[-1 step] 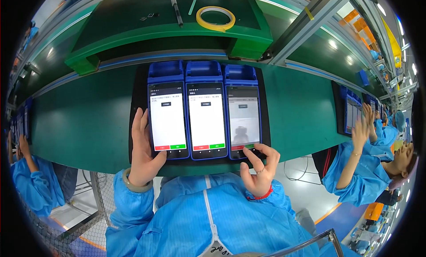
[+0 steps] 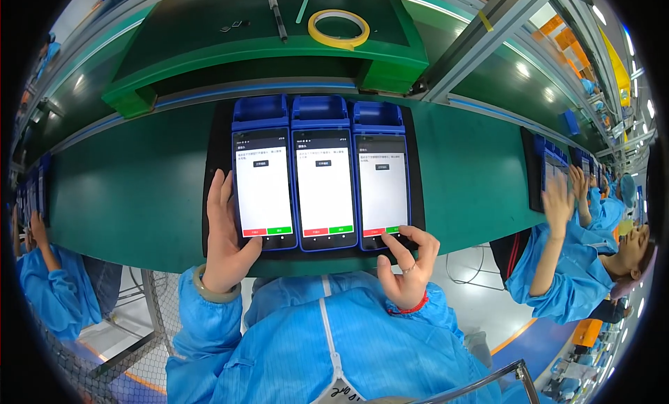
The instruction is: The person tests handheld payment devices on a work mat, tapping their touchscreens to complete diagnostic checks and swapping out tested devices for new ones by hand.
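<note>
Three blue handheld payment terminals stand side by side on a black mat (image 2: 416, 202), screens lit. My left hand (image 2: 226, 247) lies along the outer edge of the left terminal (image 2: 265, 195), fingers stretched out, thumb at its lower corner. The middle terminal (image 2: 324, 202) is touched by neither hand. At the bottom of the right terminal (image 2: 382, 195), the index fingertip of my right hand (image 2: 408, 271) rests by the on-screen keys; its thumb is apart. All three screens show a white page with a red and a green button along the bottom.
A green raised shelf (image 2: 265, 59) behind the terminals bears a yellow tape roll (image 2: 339, 29), a pen (image 2: 277, 19) and a light green stick tool (image 2: 304, 6). A metal post (image 2: 481, 34) rises at the right. Co-workers in blue sit on both sides, with terminals (image 2: 555, 163) at the right.
The right terminal's screen has gone from a dimmed page with a dark silhouette to a plain, brighter white page. The right co-worker's hand has shifted slightly. My hands have stayed put.
</note>
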Demonstrator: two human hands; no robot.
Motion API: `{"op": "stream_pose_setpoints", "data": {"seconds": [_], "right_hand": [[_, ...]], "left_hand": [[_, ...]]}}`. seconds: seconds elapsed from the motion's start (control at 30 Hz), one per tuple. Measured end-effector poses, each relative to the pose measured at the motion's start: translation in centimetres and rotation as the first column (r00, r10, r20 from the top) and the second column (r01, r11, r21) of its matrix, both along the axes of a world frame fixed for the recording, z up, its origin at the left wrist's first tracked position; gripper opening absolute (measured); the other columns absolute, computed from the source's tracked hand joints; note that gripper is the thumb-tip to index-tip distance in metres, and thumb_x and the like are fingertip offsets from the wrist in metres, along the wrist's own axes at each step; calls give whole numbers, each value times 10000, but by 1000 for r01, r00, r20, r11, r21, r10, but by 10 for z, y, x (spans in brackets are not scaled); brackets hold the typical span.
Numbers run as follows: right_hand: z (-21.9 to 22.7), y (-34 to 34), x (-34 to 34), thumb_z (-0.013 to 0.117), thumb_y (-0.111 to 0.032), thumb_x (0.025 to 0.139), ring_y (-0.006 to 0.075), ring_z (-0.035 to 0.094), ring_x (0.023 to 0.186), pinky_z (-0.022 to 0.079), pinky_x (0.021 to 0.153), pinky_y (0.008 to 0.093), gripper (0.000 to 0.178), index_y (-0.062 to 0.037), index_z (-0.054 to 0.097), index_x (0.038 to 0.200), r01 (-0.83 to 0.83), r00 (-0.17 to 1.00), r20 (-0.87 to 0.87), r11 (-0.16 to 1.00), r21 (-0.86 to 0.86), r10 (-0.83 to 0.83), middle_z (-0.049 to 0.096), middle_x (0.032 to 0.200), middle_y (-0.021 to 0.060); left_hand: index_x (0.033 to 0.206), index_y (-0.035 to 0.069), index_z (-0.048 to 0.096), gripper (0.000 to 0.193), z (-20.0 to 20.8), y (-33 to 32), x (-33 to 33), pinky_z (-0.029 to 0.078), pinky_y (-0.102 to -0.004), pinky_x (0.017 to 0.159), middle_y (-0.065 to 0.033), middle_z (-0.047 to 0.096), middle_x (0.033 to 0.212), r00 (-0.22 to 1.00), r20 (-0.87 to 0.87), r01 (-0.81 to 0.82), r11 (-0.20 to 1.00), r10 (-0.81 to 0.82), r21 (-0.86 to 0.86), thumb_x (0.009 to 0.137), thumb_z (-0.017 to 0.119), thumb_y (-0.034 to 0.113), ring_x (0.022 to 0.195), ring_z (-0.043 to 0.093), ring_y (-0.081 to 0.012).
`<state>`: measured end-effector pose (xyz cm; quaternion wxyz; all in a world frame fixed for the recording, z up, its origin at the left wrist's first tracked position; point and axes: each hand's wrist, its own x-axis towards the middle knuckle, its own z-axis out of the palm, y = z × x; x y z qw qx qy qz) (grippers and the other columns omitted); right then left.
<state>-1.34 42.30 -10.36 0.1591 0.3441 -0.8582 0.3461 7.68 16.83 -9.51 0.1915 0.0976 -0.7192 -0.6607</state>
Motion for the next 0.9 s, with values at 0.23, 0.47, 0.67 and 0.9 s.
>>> {"op": "stream_pose_setpoints", "data": {"seconds": [0.23, 0.47, 0.67, 0.9], "right_hand": [[-2, 1, 0, 678, -83, 604, 275, 474, 918, 377, 796, 376, 336, -98, 661, 940, 10, 1000, -3, 1000, -8, -10, 535, 1024, 121], [7, -5, 1, 686, -178, 626, 269, 468, 917, 352, 816, 387, 341, -152, 673, 966, -59, 997, -41, 995, 78, 62, 528, 1045, 113], [15, -32, -1, 709, -299, 646, 266, 429, 1047, 272, 907, 425, 359, -171, 678, 980, -63, 993, -81, 978, 196, 80, 507, 1157, 110], [6, -4, -7, 691, -193, 629, 290, 427, 1031, 347, 872, 406, 321, -132, 677, 944, 8, 997, -76, 999, 43, -5, 513, 1124, 126]], "left_hand": [[1416, 74, 16, 898, -4, 7, -3, 289, -423, 1042, -256, 167, 1409, 996, 32, -74, 986, 79, -151, 658, 484, -47, 1301, 266, -347], [1411, 80, 36, 919, -3, 12, -8, 340, -431, 1017, -266, 212, 1378, 983, 79, -144, 968, 163, -205, 686, 594, -7, 1268, 318, -360], [1412, 77, 31, 898, -3, 11, -7, 335, -420, 1020, -263, 223, 1373, 990, 40, -125, 974, 135, -189, 682, 542, -31, 1263, 330, -335], [1416, 77, 37, 879, -3, 9, -6, 301, -413, 1035, -249, 218, 1388, 992, 32, -115, 982, 121, -147, 679, 499, -52, 1272, 319, -316]]}}
